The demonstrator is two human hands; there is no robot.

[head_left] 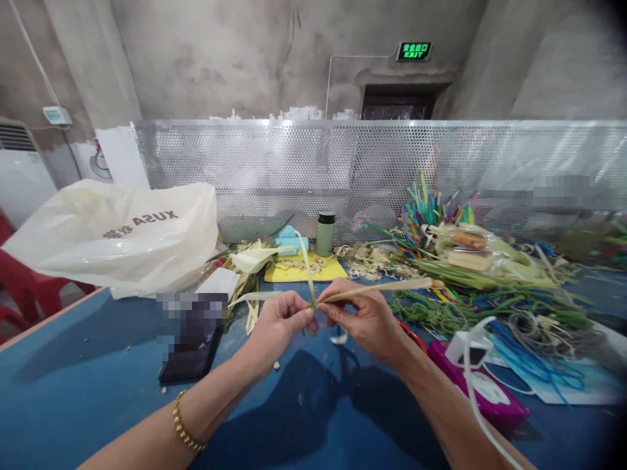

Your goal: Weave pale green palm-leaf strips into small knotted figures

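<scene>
- The left hand (281, 320) and right hand (365, 320) are pinching pale strips (308, 267) mid-frame; each grip is pressing thumb to finger.
- Tying or twisting the strips seems to be the step.
- The next move is likely needing a tight pinch and a gentle pull.
- The fingers (304, 318) are hiding the join; I can't tell if a knot is forming.
- Blur is covering some of the phone (196, 349), lower left.

Phone (193, 349) on blue table (93, 385); exit sign (414, 51) lit.
</scene>
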